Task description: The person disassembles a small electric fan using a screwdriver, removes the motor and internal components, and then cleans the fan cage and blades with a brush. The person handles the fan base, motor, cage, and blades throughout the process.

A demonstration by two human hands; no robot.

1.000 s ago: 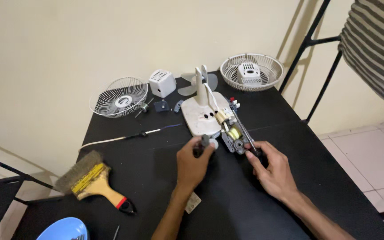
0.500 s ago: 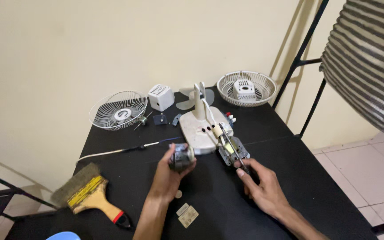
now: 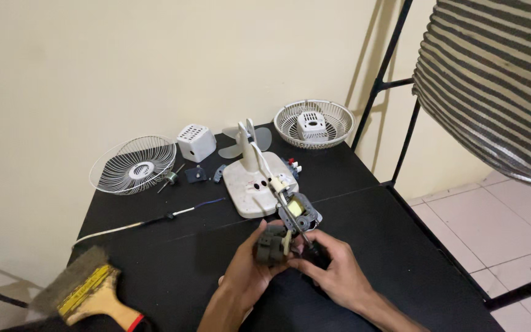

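Now the small dark motor block (image 3: 271, 247) sits lifted just off the bench (image 3: 400, 246), held in front of the person, right at the lower end of the white fan base (image 3: 250, 192). Half a second ago the left hand held it alone, out to the left of the base, while the right hand lay apart on the bench; since then the two hands have come together over it, so the work on the block looks to be underway with both hands. Left hand (image 3: 247, 270) grip: fingers wrapped closed around the block from below and the left. Right hand (image 3: 333, 270) grip: closed on a thin screwdriver (image 3: 302, 237), its tip pointing up toward the metal motor frame (image 3: 301, 212) just above the block; whether the tip touches anything cannot be told.

Further out: the white power cord (image 3: 136, 224) runs left across the bench, a wire fan guard (image 3: 133, 165) lies at back left beside a white vented cover (image 3: 196, 141), a second guard (image 3: 314, 123) with a white part in it at back right, fan blades (image 3: 241, 138) behind the base. A paintbrush (image 3: 87, 292) lies at front left.
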